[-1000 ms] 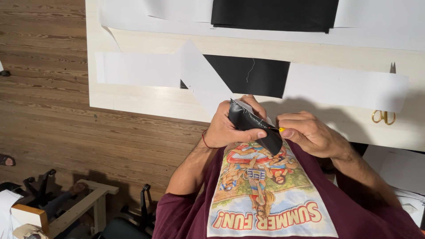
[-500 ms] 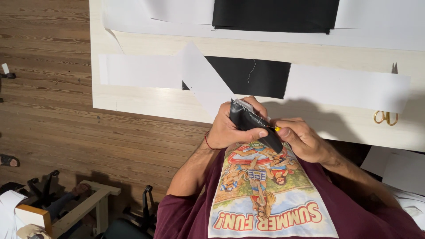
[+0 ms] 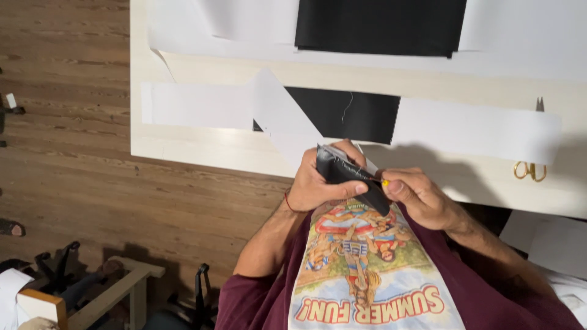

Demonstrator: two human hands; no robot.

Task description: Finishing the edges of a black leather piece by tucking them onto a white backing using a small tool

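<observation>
The person sits at the near edge of a pale wooden table [image 3: 202, 150] and holds a small folded piece of black cloth [image 3: 345, 174] up above their lap, just in front of that edge. The left hand [image 3: 318, 183] is wrapped around the cloth, with the thumb pressed on top and the fingers curled behind it. The right hand [image 3: 416, 195] is right beside it, touching the lower end of the cloth. Its thumb and first finger are pinched tight on something tiny with a yellow tip [image 3: 385, 182]; it is too small to tell what it is. A thin thread [image 3: 361, 170] lies across the cloth.

On the tabletop, a black sheet [image 3: 348, 113] lies in the middle, with long white paper strips [image 3: 195, 104] on both sides of it and one strip lying slanted over its corner. A bigger black sheet [image 3: 379, 24] lies at the far edge on more white paper. Scissors with gold handles [image 3: 531, 168] rest near the right edge. The floor [image 3: 67, 153] on the left is brown wood.
</observation>
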